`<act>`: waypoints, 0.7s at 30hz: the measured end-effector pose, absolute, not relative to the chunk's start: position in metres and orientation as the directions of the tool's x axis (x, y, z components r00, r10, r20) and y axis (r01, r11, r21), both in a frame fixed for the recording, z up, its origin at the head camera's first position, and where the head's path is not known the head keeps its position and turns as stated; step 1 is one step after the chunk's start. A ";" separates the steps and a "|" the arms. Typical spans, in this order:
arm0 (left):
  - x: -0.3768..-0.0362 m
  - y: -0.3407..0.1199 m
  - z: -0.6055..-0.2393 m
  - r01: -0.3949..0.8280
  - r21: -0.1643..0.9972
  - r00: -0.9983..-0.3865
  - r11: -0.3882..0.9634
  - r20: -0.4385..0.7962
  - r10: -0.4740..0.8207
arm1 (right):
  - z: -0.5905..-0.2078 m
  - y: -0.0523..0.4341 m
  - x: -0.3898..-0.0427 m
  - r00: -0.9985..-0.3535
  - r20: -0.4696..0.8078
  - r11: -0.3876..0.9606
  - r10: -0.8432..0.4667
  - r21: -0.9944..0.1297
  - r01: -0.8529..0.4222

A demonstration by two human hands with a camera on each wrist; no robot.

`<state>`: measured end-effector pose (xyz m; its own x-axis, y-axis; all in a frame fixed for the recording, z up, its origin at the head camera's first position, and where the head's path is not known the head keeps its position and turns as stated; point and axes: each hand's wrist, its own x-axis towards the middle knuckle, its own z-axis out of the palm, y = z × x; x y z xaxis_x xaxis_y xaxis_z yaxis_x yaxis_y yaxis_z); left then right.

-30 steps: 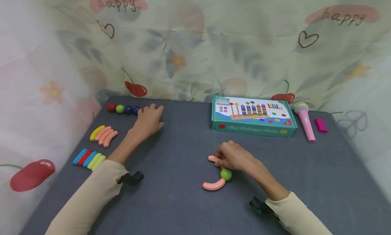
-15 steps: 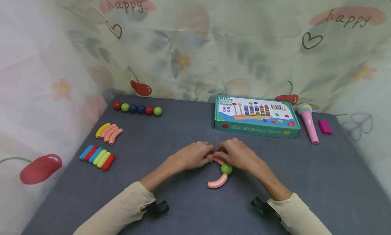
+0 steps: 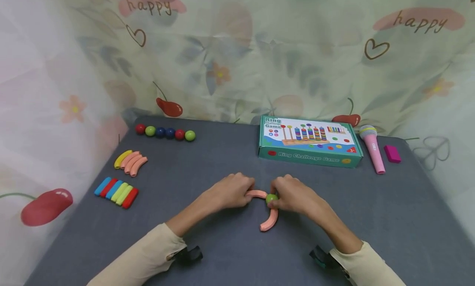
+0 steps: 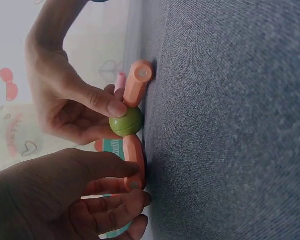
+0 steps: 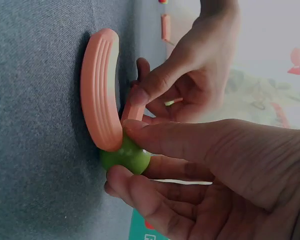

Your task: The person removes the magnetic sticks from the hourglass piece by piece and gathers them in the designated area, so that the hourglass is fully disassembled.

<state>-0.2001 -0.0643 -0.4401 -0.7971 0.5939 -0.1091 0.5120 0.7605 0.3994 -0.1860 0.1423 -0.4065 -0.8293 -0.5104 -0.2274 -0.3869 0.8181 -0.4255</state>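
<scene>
My left hand [image 3: 231, 191] pinches upper pink arc [image 3: 257, 193]; right hand [image 3: 293, 195] grips green ball [image 3: 271, 198]. Push arc end squarely into ball, steady lower arc [image 3: 270, 221] on bench [image 3: 222, 244].

Our two hands meet at a green ball on the bench

Our right hand [image 5: 210, 175] pinches the green ball [image 5: 126, 156] against a pink curved piece [image 5: 100, 87]; our left hand [image 5: 190, 75] holds another pink piece [image 5: 131, 113] behind it

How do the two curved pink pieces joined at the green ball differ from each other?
The upper pink piece is pinched by the left hand and runs sideways from the green ball; the lower pink piece lies free on the grey table, curving down toward the person. The right hand grips the ball between them. Both are the same salmon colour and curved, and both meet the ball.
</scene>
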 end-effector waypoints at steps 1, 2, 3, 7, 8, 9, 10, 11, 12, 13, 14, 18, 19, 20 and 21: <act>-0.200 -0.064 -0.440 0.510 0.400 -0.799 0.762 -0.109 0.592 | -0.406 0.141 -0.186 -0.829 -0.232 0.819 -0.509 -0.427 -0.383; -0.199 -0.065 -0.440 0.510 0.397 -0.800 0.763 -0.106 0.591 | -0.406 0.140 -0.187 -0.829 -0.238 0.820 -0.507 -0.429 -0.379; -0.198 -0.065 -0.440 0.512 0.392 -0.801 0.764 -0.104 0.590 | -0.405 0.139 -0.187 -0.828 -0.245 0.822 -0.505 -0.430 -0.374; -0.193 -0.068 -0.441 0.511 0.330 -0.821 0.794 -0.084 0.564 | -0.404 0.137 -0.188 -0.828 -0.279 0.834 -0.486 -0.430 -0.345; -0.192 -0.070 -0.440 0.506 0.312 -0.830 0.804 -0.075 0.552 | -0.404 0.137 -0.188 -0.830 -0.284 0.838 -0.481 -0.426 -0.339; -0.191 -0.073 -0.440 0.495 0.299 -0.841 0.816 -0.070 0.536 | -0.404 0.137 -0.188 -0.832 -0.290 0.843 -0.474 -0.422 -0.333; -0.190 -0.077 -0.438 0.481 0.287 -0.853 0.828 -0.064 0.518 | -0.404 0.137 -0.188 -0.833 -0.295 0.847 -0.468 -0.417 -0.329; -0.189 -0.081 -0.436 0.466 0.279 -0.865 0.840 -0.055 0.498 | -0.404 0.136 -0.188 -0.835 -0.298 0.851 -0.463 -0.413 -0.325; -0.188 -0.085 -0.434 0.446 0.276 -0.878 0.851 -0.048 0.476 | -0.404 0.136 -0.188 -0.836 -0.300 0.854 -0.460 -0.409 -0.323; -0.187 -0.091 -0.432 0.426 0.277 -0.890 0.861 -0.039 0.454 | -0.404 0.136 -0.188 -0.836 -0.301 0.855 -0.458 -0.408 -0.321; -0.186 -0.097 -0.430 0.405 0.273 -0.902 0.872 -0.036 0.430 | -0.404 0.136 -0.188 -0.836 -0.301 0.855 -0.459 -0.406 -0.323; -0.183 -0.127 -0.422 0.319 0.232 -0.945 0.919 0.002 0.328 | -0.404 0.137 -0.189 -0.830 -0.304 0.848 -0.468 -0.420 -0.324; -0.183 -0.136 -0.420 0.294 0.230 -0.954 0.928 0.009 0.301 | -0.404 0.137 -0.189 -0.829 -0.305 0.847 -0.469 -0.422 -0.324; -0.184 -0.146 -0.417 0.270 0.223 -0.962 0.937 0.011 0.274 | -0.404 0.137 -0.189 -0.828 -0.306 0.847 -0.469 -0.423 -0.323; -0.184 -0.156 -0.415 0.249 0.223 -0.968 0.942 0.015 0.252 | -0.404 0.136 -0.190 -0.828 -0.307 0.846 -0.469 -0.424 -0.323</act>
<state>-0.1838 -0.1563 -0.4152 -0.9675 0.2524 0.0153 0.2493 0.9424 0.2231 -0.1896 0.1365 -0.4038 -0.8279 -0.4693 -0.3072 -0.3225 0.8464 -0.4238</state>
